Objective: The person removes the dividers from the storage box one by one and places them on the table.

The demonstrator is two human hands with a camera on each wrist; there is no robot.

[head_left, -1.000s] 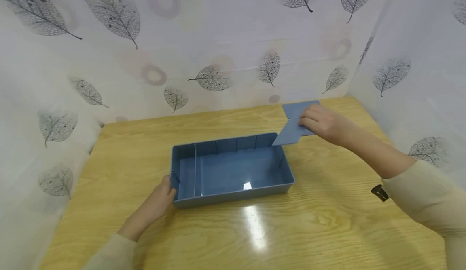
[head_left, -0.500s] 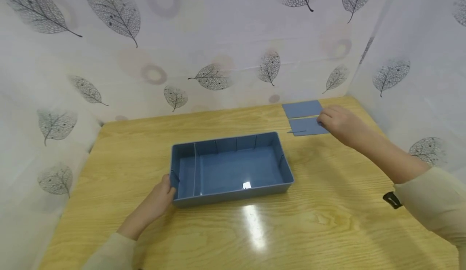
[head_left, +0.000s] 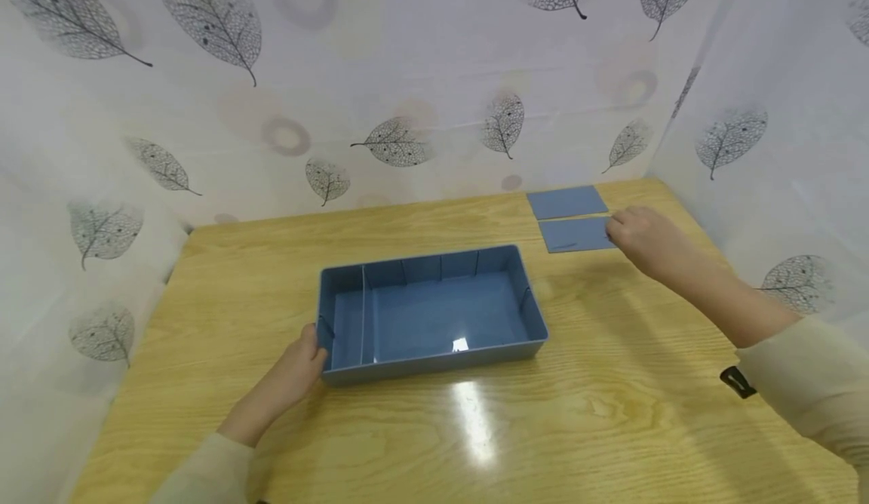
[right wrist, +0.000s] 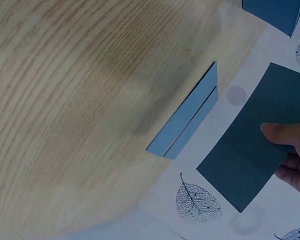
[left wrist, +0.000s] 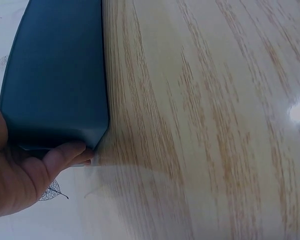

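Observation:
My left hand (head_left: 295,364) grips the left end wall of a blue-grey plastic storage box (head_left: 434,367); in the left wrist view its thumb and fingers pinch the box's wall from both sides. Inside the box, one thin divider (head_left: 363,315) stands across near the left end. My right hand (head_left: 648,240) is raised at the back right and pinches a flat rectangular divider panel (right wrist: 250,140) by one edge. From the head that panel is nearly edge-on. Below it, two similar panels (head_left: 566,202) (head_left: 577,234) lie side by side on the table.
The light wood table (head_left: 611,406) backs onto a pale curtain (head_left: 434,59) printed with leaves, which also closes off both sides. A small black object (head_left: 738,382) shows beside the right sleeve. Slots line the box's inner walls.
My right hand has moved right, away from the box, and the panel in it has turned from face-on to nearly edge-on, uncovering the two panels on the table. The left hand stays put.

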